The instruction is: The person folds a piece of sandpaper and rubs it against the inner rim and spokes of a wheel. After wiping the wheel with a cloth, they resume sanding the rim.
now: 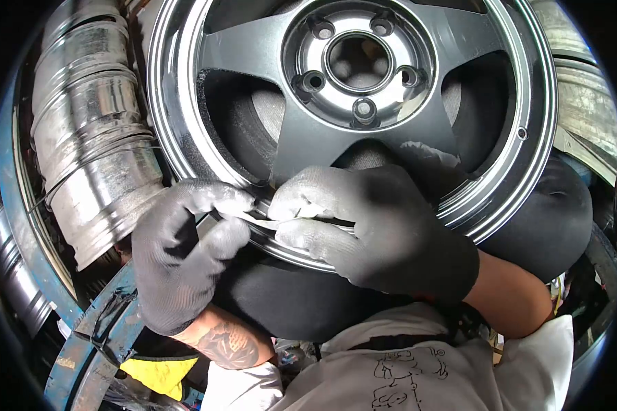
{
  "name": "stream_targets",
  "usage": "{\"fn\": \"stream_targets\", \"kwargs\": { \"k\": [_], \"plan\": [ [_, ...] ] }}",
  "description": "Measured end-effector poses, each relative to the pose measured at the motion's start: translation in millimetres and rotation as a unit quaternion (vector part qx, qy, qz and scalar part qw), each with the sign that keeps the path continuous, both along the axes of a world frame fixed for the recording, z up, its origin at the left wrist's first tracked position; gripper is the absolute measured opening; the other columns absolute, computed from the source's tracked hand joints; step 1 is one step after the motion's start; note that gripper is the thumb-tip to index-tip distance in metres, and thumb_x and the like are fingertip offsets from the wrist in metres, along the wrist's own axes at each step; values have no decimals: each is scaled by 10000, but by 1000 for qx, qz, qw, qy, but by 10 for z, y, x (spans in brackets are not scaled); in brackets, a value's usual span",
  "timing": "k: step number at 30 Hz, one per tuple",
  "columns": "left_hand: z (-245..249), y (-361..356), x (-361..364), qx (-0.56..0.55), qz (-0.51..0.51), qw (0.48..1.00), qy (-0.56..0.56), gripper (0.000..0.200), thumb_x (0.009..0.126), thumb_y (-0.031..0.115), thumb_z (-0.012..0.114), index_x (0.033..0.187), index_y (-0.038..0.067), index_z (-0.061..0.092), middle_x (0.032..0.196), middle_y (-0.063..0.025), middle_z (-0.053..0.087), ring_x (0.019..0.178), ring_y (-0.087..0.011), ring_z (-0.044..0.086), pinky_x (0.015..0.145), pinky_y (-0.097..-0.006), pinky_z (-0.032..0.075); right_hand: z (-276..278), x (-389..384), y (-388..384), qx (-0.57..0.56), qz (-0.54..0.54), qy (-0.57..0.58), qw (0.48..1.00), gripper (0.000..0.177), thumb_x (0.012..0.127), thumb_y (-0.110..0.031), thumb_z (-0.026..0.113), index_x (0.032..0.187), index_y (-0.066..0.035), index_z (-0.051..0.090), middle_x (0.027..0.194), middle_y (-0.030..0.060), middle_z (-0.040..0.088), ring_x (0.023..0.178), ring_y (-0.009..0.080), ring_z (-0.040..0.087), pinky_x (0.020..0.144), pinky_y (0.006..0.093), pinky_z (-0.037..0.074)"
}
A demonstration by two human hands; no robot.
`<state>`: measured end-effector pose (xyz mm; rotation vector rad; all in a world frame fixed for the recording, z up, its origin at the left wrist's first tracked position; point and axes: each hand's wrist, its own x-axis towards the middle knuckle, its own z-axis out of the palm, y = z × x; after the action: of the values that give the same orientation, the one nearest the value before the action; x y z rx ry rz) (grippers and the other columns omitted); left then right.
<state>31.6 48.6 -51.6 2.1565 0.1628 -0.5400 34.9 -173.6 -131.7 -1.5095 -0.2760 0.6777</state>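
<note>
A car wheel rim (301,140) with dark grey spokes and a shiny outer lip fills the upper middle, propped at my lap. Both my hands wear dark grey gloves with pale, dusty fingertips, and they meet over the rim's lower lip. Between them runs a thin pale strip (259,221), whose material I cannot make out. My left hand (188,253) pinches the strip's left end between thumb and forefinger. Closed on the other end is my right hand (384,233), its fingers covering part of the strip and the lip beneath.
Stacked shiny metal rim barrels (92,123) stand at the left, with more metal barrels (586,103) at the right. A worn blue metal frame (96,342) curves along the lower left, near a yellow cloth (159,375). My dark-clad legs (288,301) lie below the rim.
</note>
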Motion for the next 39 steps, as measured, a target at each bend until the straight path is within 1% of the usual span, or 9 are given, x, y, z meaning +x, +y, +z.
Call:
{"fn": "stream_targets", "kwargs": {
  "k": [4,7,10,15,19,24,25,38,39],
  "plan": [
    [-2,-167,60,-33,68,997,7,186,875,113,738,995,-26,707,897,-54,714,799,-98,638,751,-253,499,-64,-64,98,73,-113,-76,988,191,873,-104,763,1050,-44,728,871,118,743,775,221,739,705,329,566],
    [-56,-214,74,-97,76,991,55,139,950,93,672,1005,-34,693,853,-33,689,751,-70,602,691,-233,472,-47,5,58,-37,-104,-229,967,191,841,-75,783,1024,-49,734,871,124,744,753,221,736,671,323,555],
    [-144,-167,48,-79,30,995,50,138,985,114,660,979,-23,679,832,-21,669,722,-55,584,663,-219,468,-75,10,59,-55,-76,-224,970,131,884,-124,724,968,-62,645,798,125,680,711,344,686,619,431,524],
    [-176,-37,53,-68,149,985,-53,357,1018,73,614,1350,-52,570,878,-25,640,762,-60,610,694,-225,502,-290,-260,86,-152,11,-274,950,51,876,-120,658,910,-82,655,782,134,652,723,350,680,623,452,529],
    [-55,85,82,-77,197,976,-60,384,1026,131,627,1356,-54,564,920,-34,640,805,-64,619,712,-224,507,-486,-435,156,-206,86,-346,911,39,871,-147,643,868,-108,645,774,112,598,689,333,662,617,452,535],
    [-38,98,44,-41,158,983,-86,380,1012,151,653,1335,-38,591,919,-17,639,781,-54,591,716,-227,503,-392,-447,218,-211,79,-366,903,53,861,-172,671,862,-126,643,769,88,543,632,309,615,581,452,506],
    [-39,132,36,-37,150,984,-86,429,1002,212,653,1365,-14,618,1075,-67,683,966,-99,628,885,-242,505,-433,-459,245,-206,73,-377,900,57,861,-178,679,868,-131,648,764,86,539,626,307,607,578,450,500],
    [-60,183,15,20,99,989,-109,421,1006,191,641,1366,-25,601,1030,-50,672,935,-94,625,896,-248,505,-377,-513,215,-161,87,-295,938,267,821,-333,778,948,-128,662,771,123,553,668,377,603,617,497,476],
    [-65,213,5,72,59,983,-160,422,1007,197,641,1356,-36,605,1022,-47,674,912,-93,624,872,-252,505,-417,-493,254,-156,89,-317,931,284,812,-343,786,953,-129,665,769,124,556,667,377,604,619,496,476]
  ]
}}
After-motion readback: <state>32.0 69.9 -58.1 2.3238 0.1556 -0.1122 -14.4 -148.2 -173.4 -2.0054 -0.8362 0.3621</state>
